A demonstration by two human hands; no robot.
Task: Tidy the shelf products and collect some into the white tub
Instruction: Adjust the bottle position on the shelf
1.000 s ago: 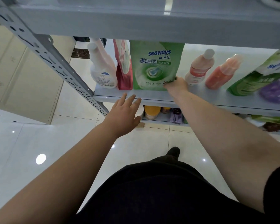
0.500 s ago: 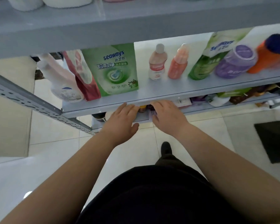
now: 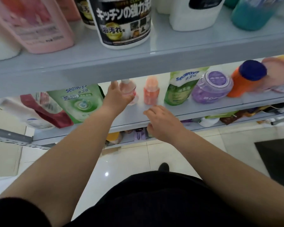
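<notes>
Since half a second ago, both hands have been raised from the front lip of the middle shelf (image 3: 203,110) to the bottles standing on it. One second ago the right hand was at the green pouch (image 3: 79,104); that pouch is now released and stands upright between the red pouch (image 3: 46,108) and the left forearm.

The left hand (image 3: 117,97) is now placed against the pale pink bottle (image 3: 128,92), fingers extended and loosely curved around its left side. Whether a firm grip has been made cannot be told — the bottle is blurred and its far side is hidden. The right hand (image 3: 161,122) is held just short of the orange-pink bottle (image 3: 151,91), fingers relaxed and slightly apart, with nothing pinched.

The change is judged to mark the end of pouch straightening and the start of bottle handling, either for alignment or for collection.

The white tub is not in view, so its position cannot be stated. The upper shelf edge (image 3: 138,68) cuts off the tops of the pouches and the left fingertips. Items on the lowest level — partly covered by the right hand — are too dim to identify.
</notes>
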